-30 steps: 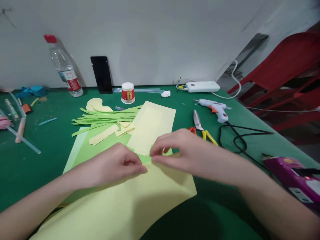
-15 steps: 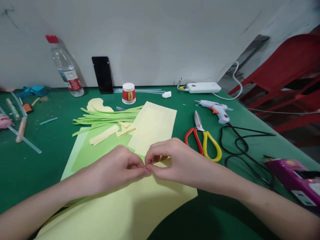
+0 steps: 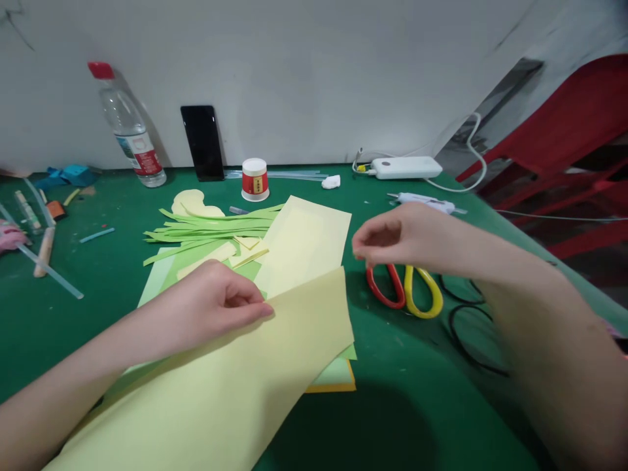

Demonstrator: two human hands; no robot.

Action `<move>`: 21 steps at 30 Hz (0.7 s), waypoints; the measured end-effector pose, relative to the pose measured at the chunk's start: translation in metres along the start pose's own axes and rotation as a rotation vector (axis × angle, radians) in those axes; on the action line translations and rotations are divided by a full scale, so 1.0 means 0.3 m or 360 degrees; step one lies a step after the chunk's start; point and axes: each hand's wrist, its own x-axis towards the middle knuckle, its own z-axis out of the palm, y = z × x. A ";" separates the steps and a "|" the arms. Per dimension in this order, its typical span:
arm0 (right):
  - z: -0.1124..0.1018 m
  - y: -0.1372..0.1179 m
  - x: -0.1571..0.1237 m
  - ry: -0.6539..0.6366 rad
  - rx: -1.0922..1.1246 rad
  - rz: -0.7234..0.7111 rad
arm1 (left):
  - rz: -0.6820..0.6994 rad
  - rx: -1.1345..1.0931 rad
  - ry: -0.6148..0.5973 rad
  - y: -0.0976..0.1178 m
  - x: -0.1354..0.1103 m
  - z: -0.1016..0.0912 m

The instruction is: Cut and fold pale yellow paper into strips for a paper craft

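Observation:
My left hand (image 3: 216, 304) pinches the upper edge of a large pale yellow paper sheet (image 3: 235, 379) between thumb and fingers. The sheet slants up from the bottom of the view, its right end lifted over other paper. My right hand (image 3: 392, 235), holding nothing visible, is over the scissors (image 3: 422, 294), fingers loosely curved and parted from the thumb. It hides the blades; the red and yellow handles show below it. Whether the hand touches them I cannot tell. Behind the large sheet lies a smaller pale yellow sheet (image 3: 309, 239).
Green paper strips (image 3: 216, 226) and yellow cut shapes (image 3: 191, 203) lie beyond my left hand. Along the wall stand a bottle (image 3: 132, 144), a phone (image 3: 202, 142) and a paper cup (image 3: 255, 182). A white glue gun (image 3: 426, 201) is partly behind my right hand, near a black cord (image 3: 461, 340).
My right hand has let go of the yellow sheet and moved right, over the scissors. My left hand keeps its pinch on the sheet, slightly farther left.

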 end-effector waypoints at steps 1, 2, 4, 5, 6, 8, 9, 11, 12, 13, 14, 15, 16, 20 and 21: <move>-0.011 0.009 -0.001 0.0119 -0.0036 0.0060 | -0.0016 -0.0008 0.0002 0.001 0.001 -0.001; -0.017 0.013 -0.005 0.0240 -0.0043 0.0092 | -0.0021 -0.0021 0.0009 0.001 0.002 0.001; -0.011 -0.001 -0.017 0.0380 0.0005 0.0004 | -0.0004 -0.0051 0.0020 -0.001 0.005 0.009; 0.002 -0.017 -0.025 0.0379 0.0034 -0.0117 | 0.0011 -0.0064 0.0014 -0.001 0.007 0.014; 0.019 -0.037 -0.034 0.0327 0.0047 -0.0260 | 0.0029 -0.0076 0.0001 -0.001 0.008 0.019; 0.066 -0.082 -0.051 0.0120 0.0008 -0.0476 | 0.0075 -0.0090 -0.0026 0.002 0.012 0.026; 0.091 -0.102 -0.058 0.0027 -0.0031 -0.0512 | 0.0106 -0.0094 -0.0035 0.002 0.014 0.029; 0.138 -0.132 -0.069 -0.0123 -0.0109 -0.0501 | 0.0196 -0.0097 -0.0016 -0.002 0.020 0.038; 0.157 -0.141 -0.073 -0.0160 -0.0142 -0.0477 | 0.0245 -0.0101 -0.0004 -0.006 0.024 0.045; 0.172 -0.146 -0.075 -0.0184 -0.0166 -0.0447 | 0.0284 -0.0110 0.0001 -0.012 0.029 0.052; 0.183 -0.149 -0.077 -0.0196 -0.0177 -0.0421 | 0.0309 -0.0125 -0.0005 -0.018 0.033 0.060; 0.190 -0.149 -0.078 -0.0207 -0.0177 -0.0406 | 0.0320 -0.0145 -0.0014 -0.024 0.038 0.067; 0.193 -0.148 -0.078 -0.0217 -0.0170 -0.0407 | 0.0318 -0.0161 -0.0027 -0.029 0.041 0.074; 0.162 -0.132 -0.069 -0.0290 -0.0147 -0.0507 | 0.0225 -0.0113 -0.0067 -0.037 0.038 0.074; 0.144 -0.122 -0.065 -0.0307 -0.0148 -0.0521 | 0.0198 -0.0091 -0.0075 -0.037 0.034 0.065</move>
